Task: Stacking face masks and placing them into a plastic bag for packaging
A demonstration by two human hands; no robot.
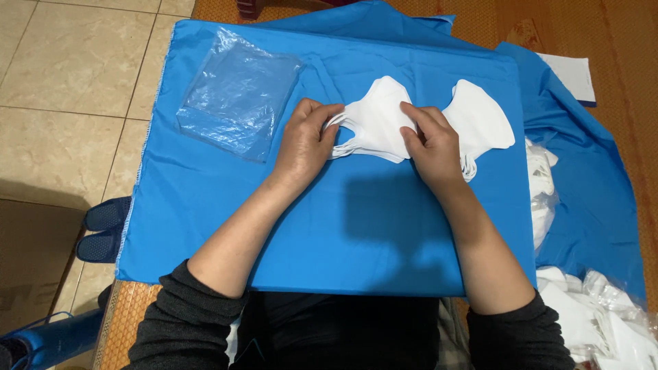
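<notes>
A stack of white face masks [375,123] lies on a blue cloth-covered board [329,226]. My left hand [305,140] pinches the ear loops at the stack's left end. My right hand [430,144] presses on the right part of the same stack, fingers curled on it. A second white mask [483,120] lies just right of my right hand, partly under it.
A pile of clear plastic bags [236,92] lies at the board's upper left. More white masks [541,195] and bagged ones [603,318] sit on blue cloth at the right. A tiled floor with dark slippers [103,226] is at the left.
</notes>
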